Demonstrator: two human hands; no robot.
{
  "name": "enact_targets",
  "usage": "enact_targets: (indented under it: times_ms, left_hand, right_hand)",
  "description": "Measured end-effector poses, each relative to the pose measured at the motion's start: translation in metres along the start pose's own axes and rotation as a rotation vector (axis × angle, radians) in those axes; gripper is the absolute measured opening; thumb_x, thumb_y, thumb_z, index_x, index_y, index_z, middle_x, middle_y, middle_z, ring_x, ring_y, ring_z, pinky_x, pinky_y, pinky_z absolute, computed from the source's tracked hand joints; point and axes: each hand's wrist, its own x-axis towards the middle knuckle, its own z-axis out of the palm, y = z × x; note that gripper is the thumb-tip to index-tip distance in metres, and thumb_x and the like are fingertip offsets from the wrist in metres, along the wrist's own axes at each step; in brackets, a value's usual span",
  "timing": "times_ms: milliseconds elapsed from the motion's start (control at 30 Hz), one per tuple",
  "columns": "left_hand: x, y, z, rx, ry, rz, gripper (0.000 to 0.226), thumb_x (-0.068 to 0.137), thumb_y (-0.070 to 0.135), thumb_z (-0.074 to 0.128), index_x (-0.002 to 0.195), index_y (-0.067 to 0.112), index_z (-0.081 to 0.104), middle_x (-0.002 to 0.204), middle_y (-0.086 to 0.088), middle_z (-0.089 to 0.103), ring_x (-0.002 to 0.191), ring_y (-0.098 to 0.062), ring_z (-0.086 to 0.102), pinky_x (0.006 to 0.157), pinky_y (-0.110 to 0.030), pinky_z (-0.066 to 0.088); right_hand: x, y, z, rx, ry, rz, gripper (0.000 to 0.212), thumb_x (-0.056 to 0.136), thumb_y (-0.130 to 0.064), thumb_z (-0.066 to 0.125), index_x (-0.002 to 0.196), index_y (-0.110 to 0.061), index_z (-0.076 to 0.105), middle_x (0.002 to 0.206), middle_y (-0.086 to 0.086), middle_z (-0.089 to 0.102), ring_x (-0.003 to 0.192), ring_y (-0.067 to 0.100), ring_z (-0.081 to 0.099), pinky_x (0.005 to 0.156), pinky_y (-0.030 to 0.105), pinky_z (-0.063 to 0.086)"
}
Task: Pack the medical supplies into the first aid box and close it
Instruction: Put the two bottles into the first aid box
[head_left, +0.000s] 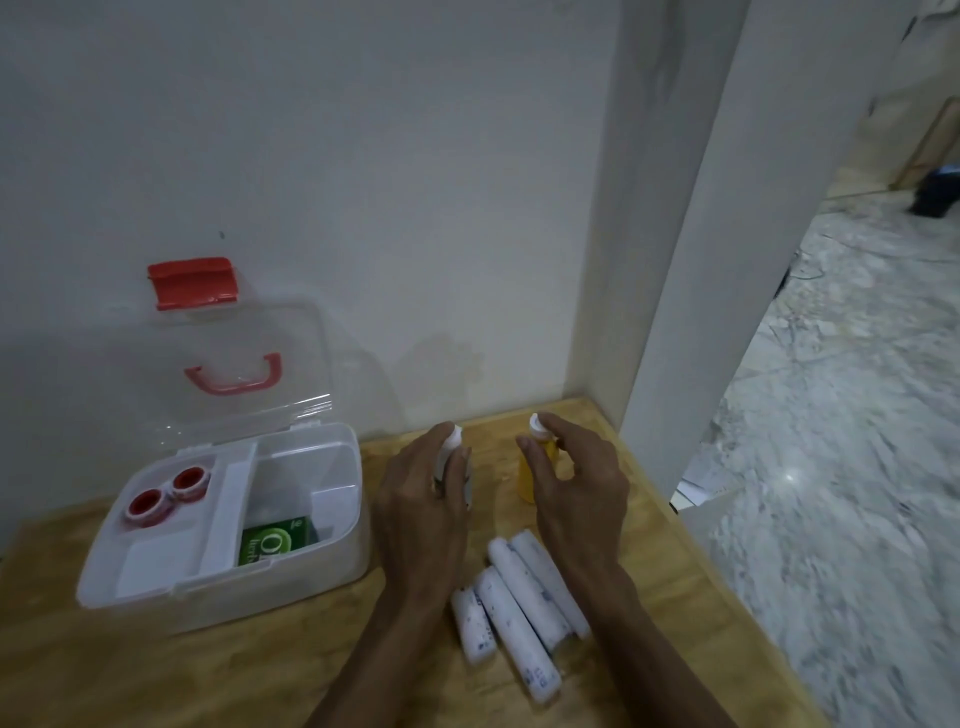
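Open first aid box (291, 525); four white rolls (519, 608) beside

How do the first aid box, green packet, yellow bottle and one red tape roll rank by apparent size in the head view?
1. first aid box
2. green packet and yellow bottle, too close to rank; hand partly covers the bottle
3. red tape roll

The first aid box (291, 571) stands left; 2 bottles (540, 467) right of it, 4 rolls (519, 608) before them.
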Motion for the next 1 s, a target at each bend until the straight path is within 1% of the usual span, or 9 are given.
enact_targets:
  times_ms: [100,267,333,400,500,667,767,867,1000]
  left_hand:
    - [0.001,-0.001,0.002,-0.021,0.022,0.009,0.027,0.087,0.015,0.069,0.114,0.013,0.069,0.106,-0.001,0.072,0.096,-0.006,0.06,0.083,-0.027,0.051]
    - [0.0,-0.001,-0.001,-0.045,0.025,0.059,0.024,0.088,0.015,0.068,0.111,0.008,0.071,0.103,-0.005,0.073,0.094,-0.016,0.067,0.081,-0.037,0.056]
    - [-0.001,0.005,-0.006,-0.061,0.031,0.072,0.024,0.087,0.014,0.069,0.11,0.009,0.072,0.103,-0.004,0.073,0.094,-0.015,0.067,0.08,-0.038,0.057]
    - [-0.001,0.012,-0.012,-0.087,0.038,0.077,0.023,0.087,0.014,0.071,0.11,0.011,0.072,0.103,-0.002,0.073,0.095,-0.014,0.067,0.08,-0.039,0.057]
    - [0.002,0.028,-0.028,-0.138,0.041,0.07,0.024,0.086,0.015,0.073,0.11,0.014,0.072,0.106,0.001,0.073,0.096,-0.012,0.068,0.079,-0.039,0.057]
    - [0.01,0.051,-0.069,-0.168,0.079,0.132,0.025,0.085,0.02,0.074,0.11,0.016,0.072,0.103,0.003,0.073,0.089,-0.008,0.069,0.073,-0.032,0.059]
    - [0.016,0.051,-0.099,-0.15,0.107,0.129,0.028,0.084,0.025,0.073,0.112,0.021,0.07,0.104,0.012,0.068,0.087,0.001,0.067,0.072,-0.023,0.058]
    - [0.025,0.042,-0.13,-0.114,0.131,0.097,0.029,0.084,0.027,0.072,0.112,0.023,0.07,0.104,0.016,0.065,0.085,0.008,0.063,0.071,-0.008,0.051]
    - [0.046,0.019,-0.164,-0.047,0.18,0.066,0.027,0.083,0.024,0.074,0.109,0.017,0.073,0.103,0.012,0.069,0.081,0.002,0.067,0.071,-0.009,0.053]
  right_hand:
    - [0.0,0.001,0.001,0.005,0.022,-0.012,0.024,0.079,-0.015,0.082,0.103,-0.017,0.075,0.096,-0.007,0.072,0.089,0.017,0.066,0.079,0.023,0.048]
    - [0.003,0.002,-0.003,0.038,-0.007,-0.004,0.021,0.081,-0.016,0.08,0.102,-0.018,0.075,0.093,-0.008,0.072,0.087,0.013,0.066,0.075,0.027,0.051]
    - [0.005,-0.003,-0.009,0.072,-0.009,0.01,0.02,0.082,-0.018,0.08,0.101,-0.02,0.075,0.091,-0.013,0.07,0.086,0.01,0.066,0.075,0.023,0.051]
    - [0.008,-0.011,-0.017,0.1,-0.009,0.01,0.02,0.081,-0.019,0.08,0.1,-0.021,0.076,0.091,-0.018,0.067,0.085,0.006,0.065,0.075,0.014,0.047]
    - [0.014,-0.027,-0.03,0.11,-0.027,-0.032,0.02,0.081,-0.02,0.08,0.101,-0.019,0.076,0.092,-0.017,0.067,0.082,0.003,0.064,0.075,0.006,0.043]
    - [0.017,-0.065,-0.048,0.153,-0.078,-0.086,0.021,0.083,-0.025,0.078,0.103,-0.024,0.074,0.09,-0.013,0.07,0.081,0.002,0.065,0.07,0.021,0.053]
    - [0.015,-0.092,-0.048,0.217,-0.122,-0.097,0.02,0.083,-0.025,0.078,0.102,-0.022,0.076,0.091,-0.012,0.072,0.082,0.004,0.067,0.07,0.029,0.055]
    - [0.012,-0.117,-0.037,0.285,-0.165,-0.082,0.019,0.083,-0.026,0.078,0.101,-0.023,0.076,0.089,-0.013,0.073,0.081,0.004,0.068,0.069,0.031,0.056]
    - [0.006,-0.143,-0.01,0.351,-0.235,-0.084,0.018,0.083,-0.026,0.078,0.101,-0.025,0.075,0.089,-0.014,0.073,0.083,0.005,0.068,0.069,0.032,0.056]
